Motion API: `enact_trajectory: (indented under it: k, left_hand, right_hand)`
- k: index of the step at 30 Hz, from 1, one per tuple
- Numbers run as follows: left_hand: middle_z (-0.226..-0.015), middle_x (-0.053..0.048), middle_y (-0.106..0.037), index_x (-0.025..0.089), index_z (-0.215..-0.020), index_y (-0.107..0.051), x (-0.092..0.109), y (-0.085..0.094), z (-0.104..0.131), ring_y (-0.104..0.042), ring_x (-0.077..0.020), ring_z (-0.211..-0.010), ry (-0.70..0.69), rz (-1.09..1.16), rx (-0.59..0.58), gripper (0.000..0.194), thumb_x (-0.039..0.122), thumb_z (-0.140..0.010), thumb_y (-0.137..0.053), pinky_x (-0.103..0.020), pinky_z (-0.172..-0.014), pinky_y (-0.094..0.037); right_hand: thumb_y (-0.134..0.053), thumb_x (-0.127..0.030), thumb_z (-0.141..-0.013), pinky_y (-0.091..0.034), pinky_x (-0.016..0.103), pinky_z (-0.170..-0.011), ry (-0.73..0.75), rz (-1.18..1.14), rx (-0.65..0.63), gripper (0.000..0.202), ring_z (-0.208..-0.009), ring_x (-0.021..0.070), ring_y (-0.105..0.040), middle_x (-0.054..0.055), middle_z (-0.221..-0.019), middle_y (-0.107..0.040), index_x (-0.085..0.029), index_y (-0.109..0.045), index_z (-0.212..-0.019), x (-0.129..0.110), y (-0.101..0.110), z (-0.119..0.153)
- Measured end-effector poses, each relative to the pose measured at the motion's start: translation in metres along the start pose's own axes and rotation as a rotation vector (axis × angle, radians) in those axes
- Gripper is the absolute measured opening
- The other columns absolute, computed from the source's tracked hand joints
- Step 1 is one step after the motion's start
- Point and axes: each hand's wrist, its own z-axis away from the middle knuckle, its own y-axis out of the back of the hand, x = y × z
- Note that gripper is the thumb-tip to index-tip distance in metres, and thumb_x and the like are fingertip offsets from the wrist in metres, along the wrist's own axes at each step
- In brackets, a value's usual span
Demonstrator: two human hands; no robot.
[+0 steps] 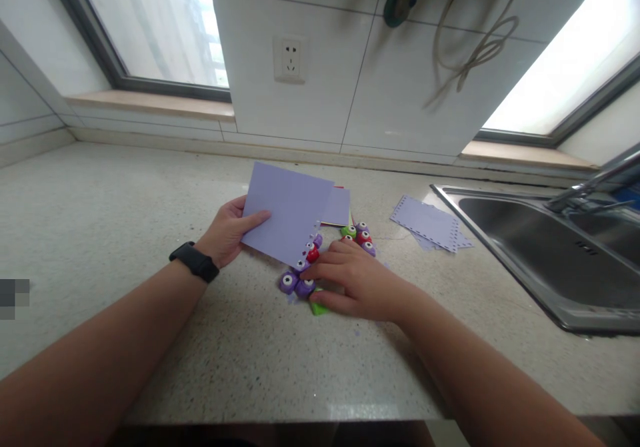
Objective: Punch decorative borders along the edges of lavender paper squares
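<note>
My left hand (233, 230) pinches the left edge of a lilac sheet of paper (285, 210), thumb on top. Small punched holes run along the sheet's lower right edge. My right hand (357, 277) reaches over a cluster of small craft punches, its fingers apart and touching some of them. Near its fingertips are a purple punch (288, 282), a red punch (313, 254) and a green punch (319, 306), the last partly under the thumb. More punches, among them another green punch (349, 232), lie beyond the knuckles. My fingers hide part of the cluster.
Behind the held sheet lies a stack of coloured paper (340, 206), lilac on top. Several lilac sheets with punched edges (425, 222) lie to the right, beside a steel sink (505, 287). A tiled wall with a socket (291, 58) backs the speckled counter (225, 354). Tiny paper scraps are scattered around.
</note>
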Motion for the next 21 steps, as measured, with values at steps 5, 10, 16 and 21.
enact_trajectory:
  k: [5, 10, 16, 21]
  left_hand:
    - [-0.108, -0.012, -0.081, 0.017, -0.107, -0.079, 0.001, -0.004, 0.002, -0.077, -0.0249, -0.087, 0.008, -0.029, -0.004, 0.046, 0.030, -0.067, -0.096, -0.041, -0.085, -0.063]
    - [-0.108, -0.011, -0.082, 0.017, -0.109, -0.078, 0.001, -0.004, 0.002, -0.076, -0.0226, -0.085, 0.019, -0.040, -0.019, 0.046, 0.029, -0.068, -0.095, -0.040, -0.086, -0.063]
    - [-0.109, -0.010, -0.081, 0.018, -0.110, -0.079, 0.000, -0.003, 0.003, -0.076, -0.0236, -0.087, 0.017, -0.068, -0.037, 0.046, 0.029, -0.069, -0.095, -0.041, -0.086, -0.063]
    - [-0.107, -0.010, -0.082, 0.018, -0.110, -0.079, 0.001, -0.003, 0.003, -0.076, -0.0228, -0.085, 0.018, -0.057, -0.041, 0.045, 0.028, -0.069, -0.095, -0.038, -0.082, -0.063]
  right_hand:
    - [-0.057, -0.036, -0.103, -0.037, 0.040, -0.090, -0.058, 0.061, 0.019, 0.025, -0.096, 0.0251, -0.060, 0.008, -0.104, -0.076, -0.022, -0.075, -0.114, 0.006, 0.003, 0.004]
    - [-0.065, -0.036, -0.098, -0.034, 0.042, -0.093, -0.106, 0.084, 0.030, 0.019, -0.097, 0.0260, -0.061, 0.006, -0.098, -0.076, -0.022, -0.075, -0.106, 0.007, 0.007, 0.005]
    - [-0.066, -0.029, -0.092, -0.035, 0.041, -0.091, -0.125, 0.064, 0.015, 0.014, -0.094, 0.0249, -0.060, 0.005, -0.097, -0.073, -0.021, -0.070, -0.102, 0.005, 0.010, 0.006]
    - [-0.064, -0.020, -0.088, -0.036, 0.041, -0.092, -0.093, 0.051, -0.029, 0.028, -0.099, 0.0257, -0.061, 0.007, -0.103, -0.073, -0.022, -0.069, -0.115, 0.006, 0.009, 0.006]
